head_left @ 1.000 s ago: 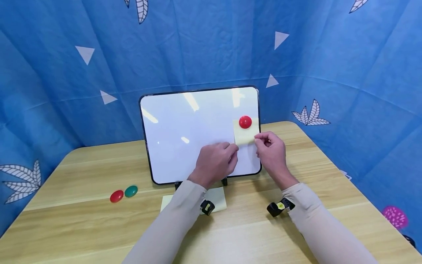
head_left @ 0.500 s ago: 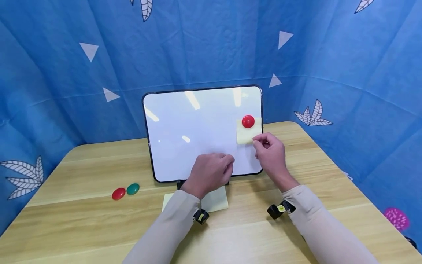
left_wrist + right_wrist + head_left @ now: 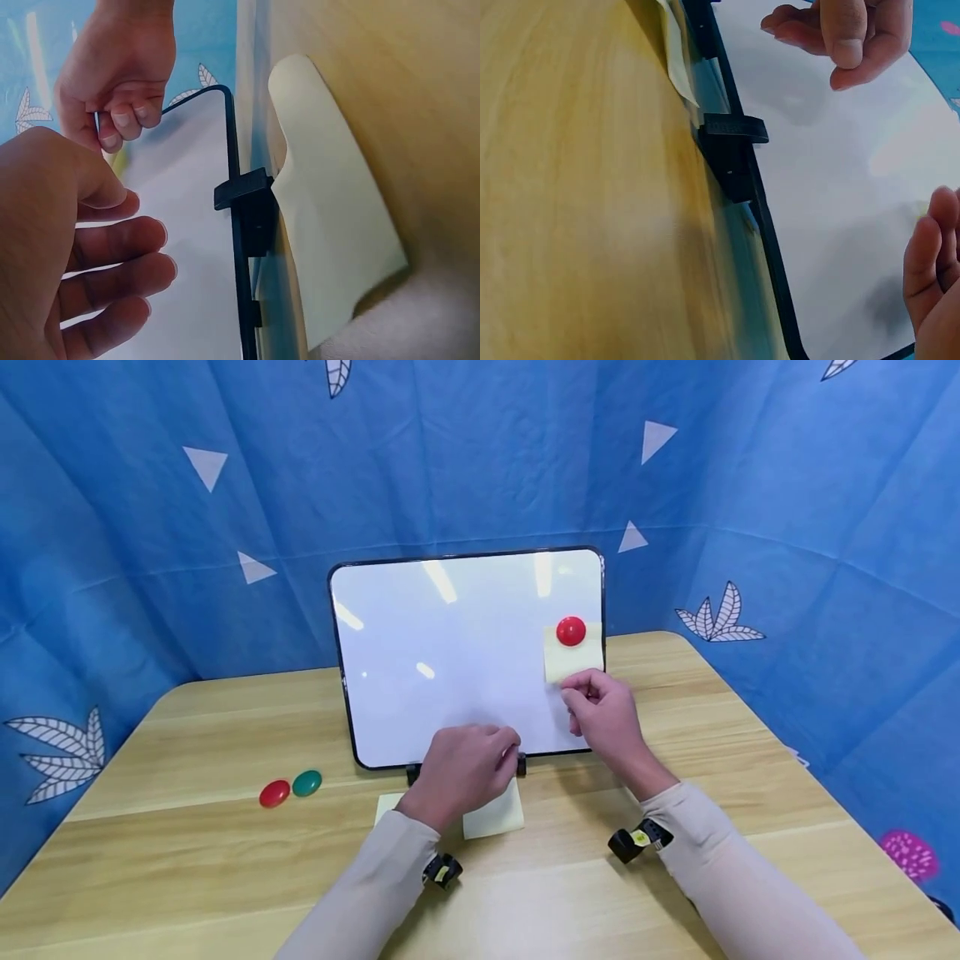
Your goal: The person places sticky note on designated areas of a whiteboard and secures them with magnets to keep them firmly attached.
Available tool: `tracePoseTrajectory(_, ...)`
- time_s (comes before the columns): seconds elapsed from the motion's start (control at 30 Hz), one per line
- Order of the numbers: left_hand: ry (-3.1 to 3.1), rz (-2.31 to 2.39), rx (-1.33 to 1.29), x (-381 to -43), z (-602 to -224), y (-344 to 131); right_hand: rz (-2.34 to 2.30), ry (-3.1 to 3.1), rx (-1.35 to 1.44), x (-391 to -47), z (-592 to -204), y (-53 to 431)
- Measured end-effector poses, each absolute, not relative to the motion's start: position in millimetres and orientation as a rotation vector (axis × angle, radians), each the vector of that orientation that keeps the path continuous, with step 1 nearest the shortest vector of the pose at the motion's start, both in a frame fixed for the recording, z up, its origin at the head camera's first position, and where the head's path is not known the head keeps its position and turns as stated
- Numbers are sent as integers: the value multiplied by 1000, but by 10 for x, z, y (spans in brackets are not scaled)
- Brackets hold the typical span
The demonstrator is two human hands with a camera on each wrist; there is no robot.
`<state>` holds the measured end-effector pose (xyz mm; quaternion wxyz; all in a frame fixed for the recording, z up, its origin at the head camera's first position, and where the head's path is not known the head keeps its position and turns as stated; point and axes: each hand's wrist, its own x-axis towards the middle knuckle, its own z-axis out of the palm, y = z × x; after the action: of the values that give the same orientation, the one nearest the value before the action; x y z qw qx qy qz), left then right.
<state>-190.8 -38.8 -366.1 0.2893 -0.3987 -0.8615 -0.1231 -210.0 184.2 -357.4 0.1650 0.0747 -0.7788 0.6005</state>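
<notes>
The sleeves (image 3: 750, 881) are pale, the yellow-marked wrist cameras (image 3: 624, 846) black.

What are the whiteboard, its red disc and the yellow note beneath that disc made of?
Whiteboard: smooth, glossy coated panel, judging by bright reflections; its core is hidden. Red disc: probably shiny plastic, given its small highlight. Yellow note: likely matte paper, a thin-looking sheet without glare.

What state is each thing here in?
Whiteboard: standing
Yellow note: on the whiteboard
Upper red disc: over the yellow note
Lower red disc: lying flat
Green disc: lying flat
Lower paper: curled
Left hand: fingers loosely curled, empty
Right hand: fingers curled, grip unclear
</notes>
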Motion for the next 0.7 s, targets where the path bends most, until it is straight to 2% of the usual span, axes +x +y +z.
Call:
tracePoseTrajectory(0.37,-2360,-356,-1066,-1858,-3743,-521,1705,-2496,393,-2034,-3618,1813)
tracePoseTrajectory(0.7,-2476,-407,-960,-1806,-3760,-778,1648,-2769,612,-2023,-3645,1738)
